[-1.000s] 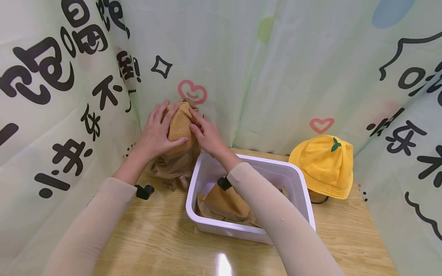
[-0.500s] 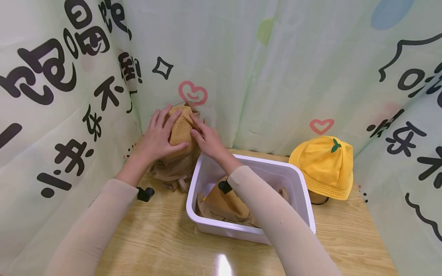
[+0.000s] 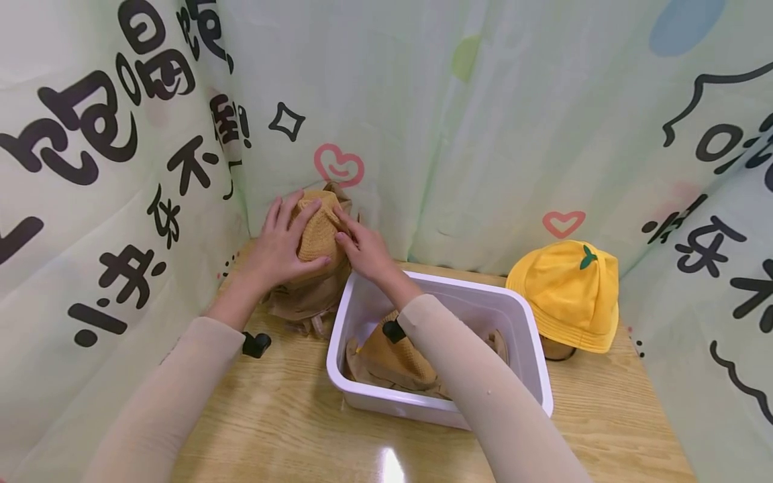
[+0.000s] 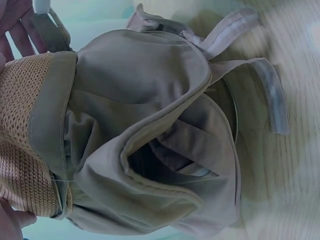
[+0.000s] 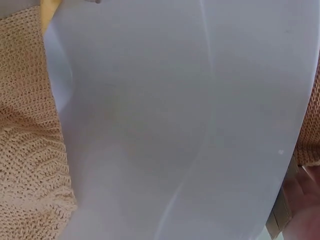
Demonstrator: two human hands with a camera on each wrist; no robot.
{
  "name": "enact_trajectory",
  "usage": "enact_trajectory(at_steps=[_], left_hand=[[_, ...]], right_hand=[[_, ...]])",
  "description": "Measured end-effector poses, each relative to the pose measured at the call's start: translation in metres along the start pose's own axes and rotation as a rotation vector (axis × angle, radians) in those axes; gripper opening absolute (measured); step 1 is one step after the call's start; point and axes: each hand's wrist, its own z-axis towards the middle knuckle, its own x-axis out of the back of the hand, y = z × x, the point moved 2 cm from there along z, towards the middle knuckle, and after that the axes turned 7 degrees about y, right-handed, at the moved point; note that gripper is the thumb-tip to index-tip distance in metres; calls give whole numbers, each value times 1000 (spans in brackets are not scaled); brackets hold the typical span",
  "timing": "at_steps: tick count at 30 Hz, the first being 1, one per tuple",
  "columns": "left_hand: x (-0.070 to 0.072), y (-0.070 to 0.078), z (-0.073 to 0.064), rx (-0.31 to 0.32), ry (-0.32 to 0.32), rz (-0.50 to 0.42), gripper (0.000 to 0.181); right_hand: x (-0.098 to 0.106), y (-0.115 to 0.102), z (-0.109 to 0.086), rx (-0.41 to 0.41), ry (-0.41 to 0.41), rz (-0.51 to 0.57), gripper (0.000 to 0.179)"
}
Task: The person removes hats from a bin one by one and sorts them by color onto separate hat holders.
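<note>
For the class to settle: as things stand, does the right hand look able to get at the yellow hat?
Probably yes: nothing covers the yellow hat, though the right hand, touching the tan hat, would have to swing over the pale bin, which lies between the two hats.

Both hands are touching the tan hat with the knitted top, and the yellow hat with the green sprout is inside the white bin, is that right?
Not quite: the yellow hat with the green sprout is outside the white bin, to its right, as the head view shows. The left hand and right hand are indeed touching the tan hat.
</note>
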Motion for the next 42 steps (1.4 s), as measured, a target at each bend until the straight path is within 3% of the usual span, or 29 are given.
enact_trajectory(at_steps=[9,12,18,24,27,30,34,39,42], left_hand=[[-9,0,-11,-93,80,9,98],[-10,-3,-10,-98,88,-6,99],[-5,-5,1,2,-5,-49,97],[-2,-5,6,133,-129,-66,97],[-6,-8,3,162,-127,-85,96],[-12,-11,-2,150,-79,-83,95],[-11,-11,-1,128,-31,-67,94],[-4,-11,9,176,-85,-67,94],[-4,-13,12,219,-162,-62,95]], right_hand=[[-4,5,-6,-25,-38,-22,51],[-3,4,-5,-31,-48,-6,51],[3,-2,-1,-57,-65,69,49],[3,-1,7,-72,-94,-2,48],[0,0,8,-42,-106,-72,48],[-3,2,9,-8,-105,-125,49],[-4,2,11,-9,-77,-65,48],[-1,-2,21,-9,-20,69,52],[-1,-3,26,-35,-60,98,55]])
